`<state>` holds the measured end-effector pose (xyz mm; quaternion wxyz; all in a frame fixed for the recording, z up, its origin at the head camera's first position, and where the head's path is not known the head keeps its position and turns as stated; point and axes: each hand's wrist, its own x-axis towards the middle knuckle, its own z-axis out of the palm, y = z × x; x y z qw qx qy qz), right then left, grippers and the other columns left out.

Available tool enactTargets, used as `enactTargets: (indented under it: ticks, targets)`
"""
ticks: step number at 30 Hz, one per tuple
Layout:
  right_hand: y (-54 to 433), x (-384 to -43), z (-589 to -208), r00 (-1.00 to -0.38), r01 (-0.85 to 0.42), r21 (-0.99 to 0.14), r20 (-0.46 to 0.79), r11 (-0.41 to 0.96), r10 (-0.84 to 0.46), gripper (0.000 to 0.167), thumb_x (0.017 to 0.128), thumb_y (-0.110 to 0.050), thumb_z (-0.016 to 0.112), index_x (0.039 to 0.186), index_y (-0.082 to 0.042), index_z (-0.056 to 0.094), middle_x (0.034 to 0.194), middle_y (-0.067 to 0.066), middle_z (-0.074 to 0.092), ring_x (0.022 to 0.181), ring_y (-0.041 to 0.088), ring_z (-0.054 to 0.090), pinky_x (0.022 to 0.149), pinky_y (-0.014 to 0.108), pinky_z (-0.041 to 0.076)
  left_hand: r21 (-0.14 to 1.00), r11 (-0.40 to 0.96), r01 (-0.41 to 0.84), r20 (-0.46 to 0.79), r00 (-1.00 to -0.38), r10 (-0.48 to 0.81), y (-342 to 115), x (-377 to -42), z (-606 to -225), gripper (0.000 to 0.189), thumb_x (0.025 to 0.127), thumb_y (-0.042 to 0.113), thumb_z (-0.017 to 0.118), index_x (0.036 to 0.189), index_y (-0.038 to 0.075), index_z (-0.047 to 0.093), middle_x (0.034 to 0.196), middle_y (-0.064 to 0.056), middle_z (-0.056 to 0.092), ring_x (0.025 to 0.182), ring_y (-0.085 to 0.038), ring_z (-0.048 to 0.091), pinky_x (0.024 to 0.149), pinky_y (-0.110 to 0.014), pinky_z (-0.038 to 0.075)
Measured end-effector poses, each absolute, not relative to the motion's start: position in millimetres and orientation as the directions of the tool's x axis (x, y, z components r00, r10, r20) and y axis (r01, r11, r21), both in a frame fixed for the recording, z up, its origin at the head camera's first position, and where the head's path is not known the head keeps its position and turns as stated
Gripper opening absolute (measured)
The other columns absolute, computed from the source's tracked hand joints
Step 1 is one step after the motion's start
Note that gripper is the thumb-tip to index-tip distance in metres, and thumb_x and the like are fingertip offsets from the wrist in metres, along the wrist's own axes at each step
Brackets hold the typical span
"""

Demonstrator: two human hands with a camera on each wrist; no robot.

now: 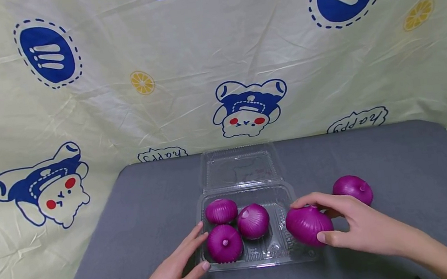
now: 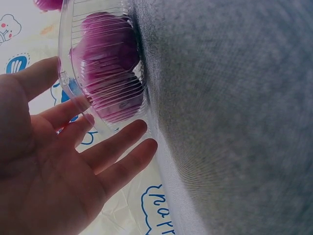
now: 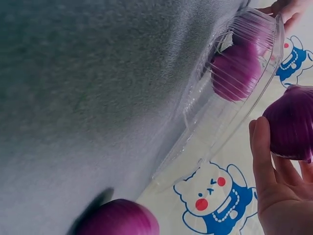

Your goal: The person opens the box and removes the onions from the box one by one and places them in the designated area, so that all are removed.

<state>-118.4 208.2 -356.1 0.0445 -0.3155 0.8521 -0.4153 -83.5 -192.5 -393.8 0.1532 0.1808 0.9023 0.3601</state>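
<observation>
A clear plastic clamshell box (image 1: 284, 247) lies open on the grey table, its lid (image 1: 239, 167) folded back. Three purple onions (image 1: 221, 210) (image 1: 253, 220) (image 1: 224, 244) sit inside; through the ribbed wall they show as purple shapes (image 2: 105, 58) (image 3: 237, 66). My right hand (image 1: 340, 222) grips a fourth onion (image 1: 307, 224) (image 3: 293, 122) at the box's right rim. My left hand (image 1: 179, 267) (image 2: 73, 147) lies open, straight fingers touching the box's left front edge. A fifth onion (image 1: 353, 189) (image 3: 120, 218) rests on the table behind my right hand.
The grey table (image 1: 405, 156) stands against a pale yellow cloth backdrop (image 1: 121, 100) printed with blue cartoon animals and lemon slices. The table's left edge runs diagonally near my left hand.
</observation>
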Motion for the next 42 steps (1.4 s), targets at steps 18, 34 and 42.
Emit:
enactTargets:
  ticks: [18,34,42]
  targets:
    - [248,-101,-356,-0.823,-0.558,-0.608,0.318,0.565,-0.471,0.073,0.071,-0.019,0.086,0.136,-0.029,0.054,0.132,-0.01,0.053,0.115,0.005,0.045,0.068,0.029,0.056,0.697,0.686,0.208,-0.166,-0.884,0.437,-192,-86,-394,0.062,0.096,0.054,0.055,0.151,0.029,0.039,0.161,0.011,0.019,0.145,-0.023,0.026,0.106,-0.06,0.035]
    - [288,-93,-357,-0.862,-0.506,-0.62,0.392,0.6,-0.322,0.077,0.07,0.003,0.084,0.139,-0.012,0.053,0.134,-0.002,0.054,0.111,0.006,0.05,0.085,0.008,0.044,0.698,0.684,0.212,-0.171,-0.879,0.446,-192,-86,-395,0.064,0.096,0.057,0.053,0.15,0.026,0.04,0.161,0.01,0.02,0.144,-0.024,0.028,0.106,-0.059,0.034]
    - [308,-91,-361,-0.891,-0.424,-0.624,0.416,0.656,-0.18,0.081,0.066,0.003,0.089,0.138,-0.01,0.054,0.132,-0.001,0.054,0.115,0.003,0.045,0.085,0.003,0.04,0.696,0.683,0.221,-0.16,-0.88,0.447,-192,-86,-396,0.064,0.096,0.057,0.053,0.15,0.028,0.04,0.161,0.009,0.02,0.144,-0.023,0.028,0.106,-0.059,0.034]
